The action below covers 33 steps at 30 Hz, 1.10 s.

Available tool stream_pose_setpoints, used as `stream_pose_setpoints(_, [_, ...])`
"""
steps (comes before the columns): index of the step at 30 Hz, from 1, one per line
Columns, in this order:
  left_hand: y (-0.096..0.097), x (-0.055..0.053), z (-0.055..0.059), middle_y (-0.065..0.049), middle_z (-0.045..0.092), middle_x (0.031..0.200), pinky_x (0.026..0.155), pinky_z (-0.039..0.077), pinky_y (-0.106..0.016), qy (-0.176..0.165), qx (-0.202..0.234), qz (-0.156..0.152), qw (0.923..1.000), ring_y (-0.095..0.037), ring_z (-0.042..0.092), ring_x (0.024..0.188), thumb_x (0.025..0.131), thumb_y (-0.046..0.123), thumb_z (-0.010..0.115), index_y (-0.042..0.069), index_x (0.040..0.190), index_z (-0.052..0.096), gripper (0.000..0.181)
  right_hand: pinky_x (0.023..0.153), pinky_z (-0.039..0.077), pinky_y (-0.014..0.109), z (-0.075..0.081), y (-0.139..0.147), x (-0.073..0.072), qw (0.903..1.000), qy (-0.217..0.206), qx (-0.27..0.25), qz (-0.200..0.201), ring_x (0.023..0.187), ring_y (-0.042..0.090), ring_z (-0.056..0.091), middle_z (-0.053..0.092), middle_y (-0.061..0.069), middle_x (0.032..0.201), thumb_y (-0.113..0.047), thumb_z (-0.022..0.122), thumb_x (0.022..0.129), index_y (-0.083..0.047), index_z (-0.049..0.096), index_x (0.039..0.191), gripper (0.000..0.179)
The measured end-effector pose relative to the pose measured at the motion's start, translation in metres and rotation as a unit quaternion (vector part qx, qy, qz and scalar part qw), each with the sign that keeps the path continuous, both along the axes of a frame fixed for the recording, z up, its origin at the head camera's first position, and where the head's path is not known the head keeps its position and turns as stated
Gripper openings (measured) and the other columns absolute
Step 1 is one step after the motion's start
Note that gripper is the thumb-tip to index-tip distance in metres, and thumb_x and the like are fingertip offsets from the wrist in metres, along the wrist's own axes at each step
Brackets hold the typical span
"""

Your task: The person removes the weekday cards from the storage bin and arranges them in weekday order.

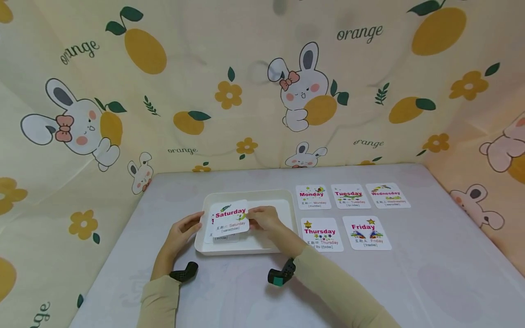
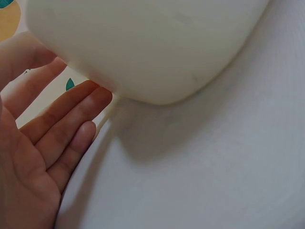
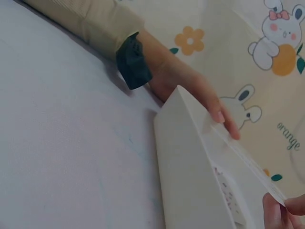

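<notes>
My right hand [image 1: 264,218] pinches the right edge of the white Saturday card [image 1: 229,228], which is tilted up over the white tray [image 1: 266,250]. Under it in the tray lies another card [image 1: 231,238], mostly covered. In the right wrist view the fingers of this hand [image 3: 283,212] show at the lower right corner, at the card's edge. My left hand [image 1: 180,234] is at the tray's left side. Its fingers, extended in the left wrist view, touch the tray wall [image 2: 143,57].
Right of the tray, Monday [image 1: 313,197], Tuesday [image 1: 350,197] and Wednesday [image 1: 388,196] cards form a back row. Thursday [image 1: 321,234] and Friday [image 1: 367,233] cards lie in front of them. A patterned cloth [image 1: 246,45] hangs behind the pale table [image 1: 229,291].
</notes>
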<state>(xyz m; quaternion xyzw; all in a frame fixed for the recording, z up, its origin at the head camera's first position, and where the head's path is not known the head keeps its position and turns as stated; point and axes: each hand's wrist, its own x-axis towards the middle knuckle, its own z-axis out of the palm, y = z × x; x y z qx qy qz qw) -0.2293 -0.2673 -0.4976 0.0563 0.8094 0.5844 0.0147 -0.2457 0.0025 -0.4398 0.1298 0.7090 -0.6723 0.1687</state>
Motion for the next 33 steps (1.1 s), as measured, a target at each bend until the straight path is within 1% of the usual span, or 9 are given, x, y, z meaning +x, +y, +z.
stream_pose_setpoints(3, [0.0, 0.001, 0.001, -0.02, 0.052, 0.143, 0.089, 0.042, -0.004, -0.006, -0.006, 0.004, 1.0, 0.015, 0.054, 0.102, 0.095, 0.022, 0.061, 0.003, 0.137, 0.052, 0.047, 0.052, 0.05, 0.014, 0.003, 0.004, 0.001, 1.0, 0.003, -0.002, 0.005, 0.06, 0.007, 0.06, 0.073, 0.016, 0.097, -0.007, 0.065, 0.087, 0.003, 0.067, 0.108, 0.023])
stream_pose_setpoints(6, [0.0, 0.002, 0.001, -0.018, 0.051, 0.144, 0.09, 0.042, -0.003, -0.012, -0.009, 0.004, 0.9999, 0.015, 0.054, 0.103, 0.095, 0.023, 0.061, 0.003, 0.137, 0.052, 0.047, 0.053, 0.051, 0.014, 0.004, 0.008, 0.003, 0.9999, 0.004, -0.009, 0.008, 0.061, 0.008, 0.061, 0.073, 0.014, 0.094, -0.006, 0.065, 0.087, 0.003, 0.067, 0.108, 0.023])
stream_pose_setpoints(12, [0.0, 0.001, 0.0, -0.018, 0.051, 0.144, 0.09, 0.042, -0.003, -0.013, -0.007, 0.005, 0.9999, 0.014, 0.053, 0.104, 0.095, 0.023, 0.061, 0.003, 0.137, 0.051, 0.048, 0.055, 0.052, 0.015, 0.009, 0.014, 0.008, 0.9998, 0.002, -0.014, 0.01, 0.063, 0.008, 0.062, 0.072, 0.01, 0.089, -0.007, 0.066, 0.087, 0.002, 0.068, 0.107, 0.022])
stream_pose_setpoints(18, [0.0, 0.0, -0.001, -0.016, 0.052, 0.145, 0.09, 0.041, -0.003, -0.018, -0.023, 0.015, 0.9995, 0.016, 0.052, 0.104, 0.095, 0.027, 0.061, 0.005, 0.137, 0.052, 0.048, 0.055, 0.051, 0.015, 0.013, 0.021, 0.011, 0.9995, 0.005, -0.029, 0.01, 0.062, 0.007, 0.062, 0.071, 0.008, 0.086, -0.005, 0.065, 0.087, 0.004, 0.067, 0.109, 0.023])
stream_pose_setpoints(21, [0.0, 0.0, -0.001, -0.017, 0.052, 0.144, 0.09, 0.041, -0.003, -0.015, -0.026, 0.016, 0.9994, 0.017, 0.052, 0.103, 0.095, 0.029, 0.061, 0.006, 0.137, 0.052, 0.049, 0.056, 0.051, 0.015, 0.015, 0.024, 0.012, 0.9994, 0.005, -0.034, 0.01, 0.062, 0.008, 0.061, 0.07, 0.008, 0.087, -0.004, 0.065, 0.087, 0.005, 0.066, 0.11, 0.024])
stream_pose_setpoints(27, [-0.001, -0.001, -0.002, -0.02, 0.053, 0.142, 0.09, 0.042, -0.003, -0.002, -0.015, 0.004, 0.9999, 0.016, 0.054, 0.102, 0.095, 0.024, 0.061, 0.003, 0.137, 0.052, 0.048, 0.057, 0.051, 0.015, 0.018, 0.032, 0.014, 0.9993, 0.009, -0.035, 0.014, 0.062, 0.007, 0.06, 0.069, 0.008, 0.087, -0.003, 0.065, 0.087, 0.005, 0.066, 0.111, 0.025])
stream_pose_setpoints(30, [-0.001, 0.0, -0.002, -0.02, 0.052, 0.143, 0.09, 0.042, -0.003, 0.003, -0.016, 0.0, 0.9999, 0.016, 0.053, 0.103, 0.095, 0.022, 0.06, 0.003, 0.137, 0.051, 0.047, 0.056, 0.051, 0.015, 0.019, 0.038, 0.015, 0.9992, 0.011, -0.033, 0.021, 0.061, 0.007, 0.06, 0.069, 0.007, 0.086, -0.004, 0.064, 0.087, 0.005, 0.066, 0.111, 0.025])
stream_pose_setpoints(33, [-0.001, 0.0, -0.001, -0.019, 0.051, 0.144, 0.09, 0.042, -0.003, -0.002, -0.019, 0.004, 0.9998, 0.016, 0.053, 0.104, 0.096, 0.022, 0.06, 0.004, 0.138, 0.05, 0.048, 0.058, 0.05, 0.015, 0.02, 0.044, 0.017, 0.9989, 0.016, -0.03, 0.032, 0.062, 0.007, 0.06, 0.07, 0.006, 0.086, -0.005, 0.064, 0.088, 0.006, 0.064, 0.112, 0.026])
